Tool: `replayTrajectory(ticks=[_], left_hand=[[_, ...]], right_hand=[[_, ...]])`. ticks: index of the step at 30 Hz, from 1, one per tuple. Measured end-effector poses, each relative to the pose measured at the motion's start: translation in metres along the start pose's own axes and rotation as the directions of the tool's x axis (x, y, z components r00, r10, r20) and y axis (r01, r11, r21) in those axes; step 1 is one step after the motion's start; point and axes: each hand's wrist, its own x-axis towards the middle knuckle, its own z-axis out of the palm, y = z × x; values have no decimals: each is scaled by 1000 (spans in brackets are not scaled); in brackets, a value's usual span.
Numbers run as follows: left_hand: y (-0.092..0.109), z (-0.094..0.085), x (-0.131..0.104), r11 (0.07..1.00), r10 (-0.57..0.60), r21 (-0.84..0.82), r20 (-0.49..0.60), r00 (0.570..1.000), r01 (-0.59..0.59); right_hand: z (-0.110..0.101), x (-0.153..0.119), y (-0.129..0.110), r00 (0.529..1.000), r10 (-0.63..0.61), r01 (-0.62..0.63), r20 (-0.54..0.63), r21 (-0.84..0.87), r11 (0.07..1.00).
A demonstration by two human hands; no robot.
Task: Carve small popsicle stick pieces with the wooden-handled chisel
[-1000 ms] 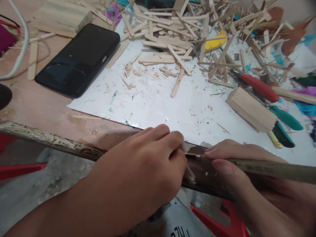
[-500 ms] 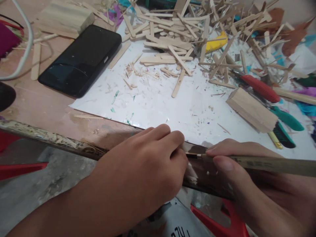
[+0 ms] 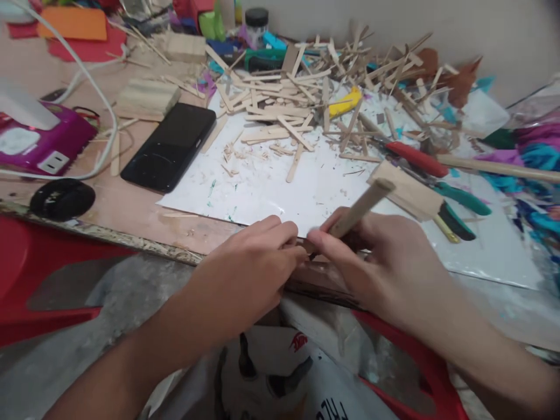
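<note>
My right hand (image 3: 380, 256) is closed around a wooden-handled tool (image 3: 361, 207) with a thin dark tip. The handle slants up and to the right, its blunt end toward the back. Its tip points down at the table's front edge, beside the fingers of my left hand (image 3: 258, 256). My left hand is closed in a pinch at that same edge; whatever lies in the fingers is hidden. Just beyond both hands lies a white sheet (image 3: 262, 198) with wood shavings (image 3: 236, 154) on it.
A heap of craft sticks (image 3: 280, 96) covers the back. To the right are a wood block (image 3: 406, 189), red-handled pliers (image 3: 417, 158) and a green-handled tool (image 3: 464, 198). A black phone (image 3: 170, 146), a mouse (image 3: 62, 198) and a purple power outlet box (image 3: 44, 140) stand left.
The tool's handle has swung from lying nearly level to standing steeply up in my right hand. The view has pulled back, showing more of the table. My left hand stays at the edge.
</note>
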Motion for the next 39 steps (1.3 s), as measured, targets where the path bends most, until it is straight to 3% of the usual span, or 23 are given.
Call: replayTrajectory(ticks=[8,16,20,24,27,29,31,34,39], left_hand=[[-1,4,0,1000,2,0,-2,1000,-2],[-5,1,1,999,18,-41,35,999,-17],[-6,-2,3,1000,3,-12,88,996,-2],[-5,-24,19,999,-43,9,129,991,42],[-3,-51,52,997,-65,-31,143,988,70],[-1,-65,80,993,-35,-103,158,987,52],[0,-72,106,984,-5,-177,128,992,28],[-3,-68,127,966,2,-257,18,1000,3],[-11,-48,119,944,3,-326,-137,991,-48]], right_hand=[[-11,5,14,985,118,-142,122,215,966],[-28,-9,27,996,72,-54,-46,311,949],[-38,-11,29,982,49,12,-185,320,947],[-52,-4,27,929,26,93,-370,301,949],[-62,5,29,871,-23,157,-491,233,960],[-65,13,35,851,-8,183,-525,282,942],[-66,19,46,849,41,195,-528,384,902],[-66,24,63,868,84,178,-489,465,867],[-62,14,70,963,152,-8,-224,538,843]])
